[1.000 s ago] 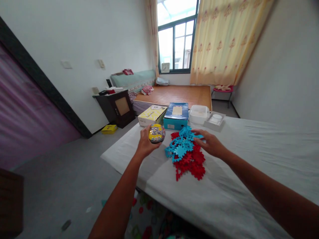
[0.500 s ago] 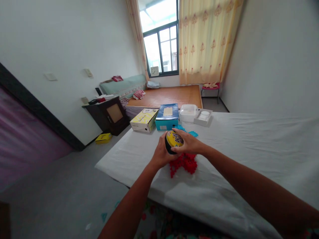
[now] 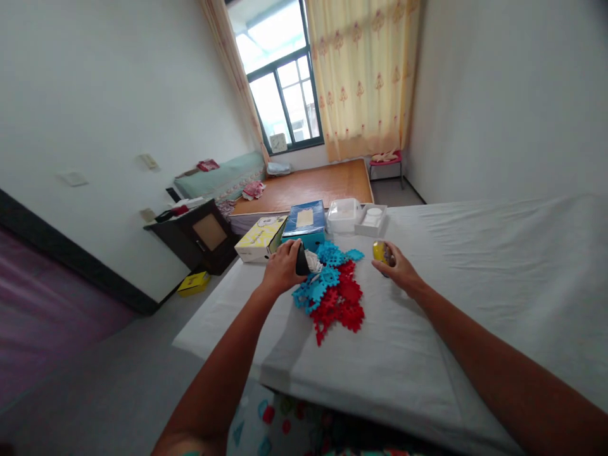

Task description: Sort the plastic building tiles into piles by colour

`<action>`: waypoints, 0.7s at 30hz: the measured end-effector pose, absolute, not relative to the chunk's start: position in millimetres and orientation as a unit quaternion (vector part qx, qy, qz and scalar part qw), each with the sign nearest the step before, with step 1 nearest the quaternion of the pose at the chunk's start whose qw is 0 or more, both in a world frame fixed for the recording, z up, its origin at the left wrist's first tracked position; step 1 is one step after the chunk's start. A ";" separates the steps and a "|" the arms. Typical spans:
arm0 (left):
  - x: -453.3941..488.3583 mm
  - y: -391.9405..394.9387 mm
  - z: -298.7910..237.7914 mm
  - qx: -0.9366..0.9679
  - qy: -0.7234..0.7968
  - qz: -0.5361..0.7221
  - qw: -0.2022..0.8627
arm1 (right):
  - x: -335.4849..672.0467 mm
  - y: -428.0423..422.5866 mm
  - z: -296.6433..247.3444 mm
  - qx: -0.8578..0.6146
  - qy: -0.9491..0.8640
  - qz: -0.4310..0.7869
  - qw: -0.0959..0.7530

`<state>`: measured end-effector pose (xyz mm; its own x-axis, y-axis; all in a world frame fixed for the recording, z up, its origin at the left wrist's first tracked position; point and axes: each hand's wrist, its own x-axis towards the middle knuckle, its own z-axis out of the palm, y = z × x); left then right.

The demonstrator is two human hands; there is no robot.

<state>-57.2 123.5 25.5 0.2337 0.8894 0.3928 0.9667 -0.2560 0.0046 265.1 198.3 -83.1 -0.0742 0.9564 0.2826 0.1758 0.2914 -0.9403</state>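
Observation:
My left hand (image 3: 280, 271) grips a black tub (image 3: 302, 261), tipped on its side with the mouth facing right. A clump of thin white pieces (image 3: 313, 261) shows at that mouth; their kind is too small to make out. Off to the right, my right hand (image 3: 401, 271) holds the yellow lid (image 3: 379, 251) above the white cloth. Blue toothed plastic pieces (image 3: 317, 288) lie just below and right of the tub. Red toothed plastic pieces (image 3: 338, 303) are heaped against them, nearer to me.
Behind the pieces stand a yellow-and-white box (image 3: 256, 244), a blue box (image 3: 304, 221), a clear plastic container (image 3: 344, 214) and a white tray (image 3: 371, 221). The white-covered table (image 3: 408, 354) spreads to the right. On the floor at left lies a yellow box (image 3: 194, 284).
The lid has come off the tub. My hands have moved apart, the left with the tub now tipped, the right with the lid. The view has turned slightly.

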 end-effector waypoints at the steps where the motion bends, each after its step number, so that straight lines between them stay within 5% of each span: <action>1: -54.6 125.8 27.5 -0.778 -0.597 -0.144 0.130 | 267.8 199.3 -87.7 -0.463 -0.622 0.376 0.507; 21: -43.9 106.0 49.4 -0.819 -0.563 -0.054 0.100 | 272.4 210.6 -108.0 -0.488 -0.647 0.324 0.489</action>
<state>-43.9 106.0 49.4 0.3612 0.9105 0.2015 0.9322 -0.3469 -0.1036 272.4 210.6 -108.0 -0.0469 0.9477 0.3156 0.3134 0.3139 -0.8962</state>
